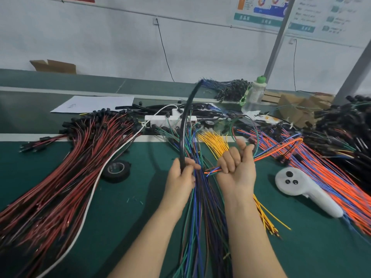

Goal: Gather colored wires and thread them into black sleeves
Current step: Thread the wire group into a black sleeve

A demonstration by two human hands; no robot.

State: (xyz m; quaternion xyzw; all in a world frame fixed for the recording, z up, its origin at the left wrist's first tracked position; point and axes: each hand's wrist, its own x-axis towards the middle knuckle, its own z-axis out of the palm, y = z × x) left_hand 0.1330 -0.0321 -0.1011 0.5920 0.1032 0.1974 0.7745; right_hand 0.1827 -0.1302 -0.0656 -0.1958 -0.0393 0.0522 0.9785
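My left hand (181, 177) grips the lower end of a long black sleeve (185, 119), which rises upright and curves to the right at its top. My right hand (236, 167) is curled round a small bundle of colored wires (281, 144), orange, blue and green, that loops up to the right; their short tips poke out on the left of the fist toward the sleeve's end. The two hands are a little apart above the green table (124, 207).
A pile of red and black wires (60, 177) lies left, blue and green wires (200, 207) run under my hands, yellow wires (216, 143) and orange-blue wires (331, 177) lie right. A tape roll (116, 169), white controller (301, 187), power strip (160, 118) and bottle (255, 95) stand around.
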